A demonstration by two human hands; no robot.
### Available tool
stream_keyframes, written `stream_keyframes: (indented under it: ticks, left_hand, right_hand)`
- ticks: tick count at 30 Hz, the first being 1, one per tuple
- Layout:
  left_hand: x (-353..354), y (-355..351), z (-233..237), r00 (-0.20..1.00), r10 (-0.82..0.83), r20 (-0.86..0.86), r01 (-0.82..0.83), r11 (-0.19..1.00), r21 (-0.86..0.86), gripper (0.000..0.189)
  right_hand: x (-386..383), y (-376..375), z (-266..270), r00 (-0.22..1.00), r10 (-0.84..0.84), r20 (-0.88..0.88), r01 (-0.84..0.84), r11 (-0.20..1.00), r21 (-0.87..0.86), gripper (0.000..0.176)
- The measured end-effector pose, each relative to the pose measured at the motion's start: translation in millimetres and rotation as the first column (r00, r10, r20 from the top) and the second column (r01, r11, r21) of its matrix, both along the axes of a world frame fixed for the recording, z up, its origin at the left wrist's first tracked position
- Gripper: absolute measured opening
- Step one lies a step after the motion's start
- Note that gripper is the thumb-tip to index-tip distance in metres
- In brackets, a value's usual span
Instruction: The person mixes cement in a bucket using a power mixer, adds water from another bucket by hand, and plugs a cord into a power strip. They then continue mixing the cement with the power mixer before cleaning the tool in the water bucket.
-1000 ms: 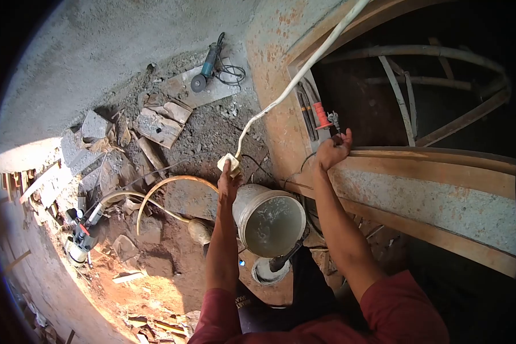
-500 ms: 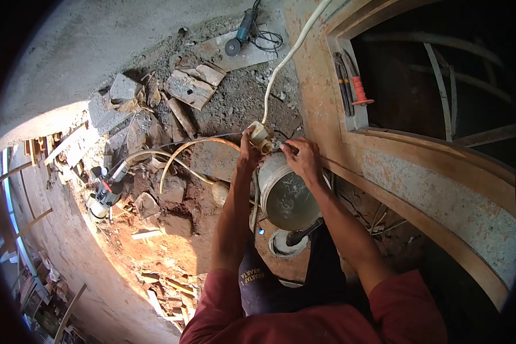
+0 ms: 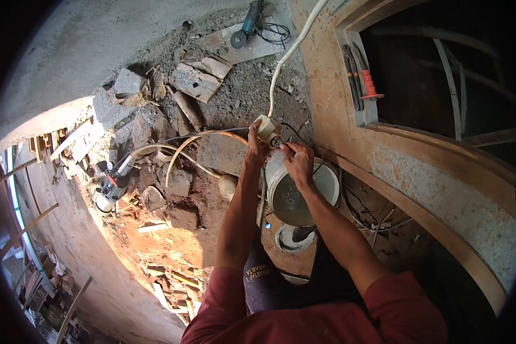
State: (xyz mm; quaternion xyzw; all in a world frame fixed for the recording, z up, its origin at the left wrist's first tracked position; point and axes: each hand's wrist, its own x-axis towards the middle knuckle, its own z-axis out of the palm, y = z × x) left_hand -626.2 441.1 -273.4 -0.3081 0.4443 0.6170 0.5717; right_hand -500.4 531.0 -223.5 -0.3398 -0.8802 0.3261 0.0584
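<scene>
In the head view my left hand (image 3: 257, 143) is closed around an off-white socket block (image 3: 268, 127), with a thick pale cable (image 3: 278, 71) rising from its top. My right hand (image 3: 298, 162) pinches a small dark plug (image 3: 277, 141) against the socket's near face. How far the plug sits inside cannot be made out. Below both hands stands a white bucket (image 3: 272, 180) holding grey, cloudy water. A smaller container with a whitish rim (image 3: 282, 245) stands nearer my legs, with a dark object partly over it.
An angle grinder (image 3: 248, 26) lies on a board at the back. A power drill or hammer (image 3: 112, 189) sits on rubble at left. Pincers (image 3: 352, 80) and a red-handled tool (image 3: 368, 85) rest on the window ledge. Stones, wood scraps and a curved hose (image 3: 183, 149) cover the ground.
My right hand has brought the dark plug from beside the socket block up against its face. The whole view has shifted slightly.
</scene>
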Motion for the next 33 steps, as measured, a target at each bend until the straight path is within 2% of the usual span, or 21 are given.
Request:
stream_keyframes:
  ticks: [2, 5, 10, 13, 19, 22, 24, 26, 29, 32, 33]
  left_hand:
    - [2.3, 2.8, 1.7, 1.000, 0.014, -0.020, -0.015, 1.000, -0.023, 0.085]
    - [3.7, -0.2, -4.4, 1.000, 0.000, -0.021, -0.001, 0.998, -0.063, 0.086]
    - [4.6, 0.9, -1.5, 0.999, -0.034, -0.025, 0.030, 0.991, -0.129, 0.086]
    - [4.2, 0.4, -2.6, 0.998, -0.032, -0.046, 0.029, 0.998, -0.062, 0.085]
    - [9.4, 7.2, -4.5, 0.995, -0.014, -0.100, -0.002, 0.988, -0.153, 0.085]
    - [13.9, 7.6, -9.2, 0.995, -0.058, -0.081, 0.048, 0.991, -0.123, 0.085]
    - [15.4, 8.6, -12.3, 0.986, 0.002, -0.168, -0.012, 0.998, -0.057, 0.086]
    - [14.9, 4.8, -13.8, 0.989, -0.003, -0.145, -0.003, 0.999, -0.040, 0.082]
    - [18.3, 3.5, -29.5, 0.983, 0.075, -0.167, -0.069, 0.997, 0.042, 0.077]
    - [12.8, 6.2, -37.1, 0.975, 0.137, -0.174, -0.116, 0.985, 0.129, 0.076]
    - [14.3, 4.8, -28.0, 0.984, 0.097, -0.151, -0.078, 0.989, 0.130, 0.079]
  right_hand:
    - [0.8, 1.1, 3.9, 1.000, 0.001, -0.001, -0.001, 1.000, -0.013, 0.021]
    - [7.7, 3.9, -0.9, 0.995, 0.087, -0.053, -0.091, 0.994, -0.059, 0.020]
    - [8.2, 5.1, -3.0, 0.969, 0.187, -0.161, -0.178, 0.981, 0.072, 0.019]
    - [6.4, 4.7, -3.6, 0.969, 0.210, -0.130, -0.195, 0.973, 0.120, 0.019]
    - [4.6, -1.8, -2.7, 0.985, 0.169, -0.025, -0.167, 0.983, 0.074, 0.019]
    - [0.9, -4.3, -7.3, 0.981, 0.166, -0.098, -0.154, 0.981, 0.122, 0.018]
    - [-0.6, -2.7, -10.1, 0.977, 0.192, -0.093, -0.182, 0.978, 0.103, 0.018]
    - [-4.3, -1.5, -14.2, 0.971, 0.223, -0.087, -0.215, 0.973, 0.085, 0.018]
    - [-10.2, -2.3, -26.6, 0.966, 0.241, -0.091, -0.237, 0.970, 0.052, 0.019]
    - [-16.7, 6.9, -20.8, 0.949, 0.316, 0.018, -0.316, 0.948, 0.028, 0.027]
    - [-15.2, 10.4, -8.6, 0.940, 0.337, 0.052, -0.340, 0.939, 0.050, 0.036]
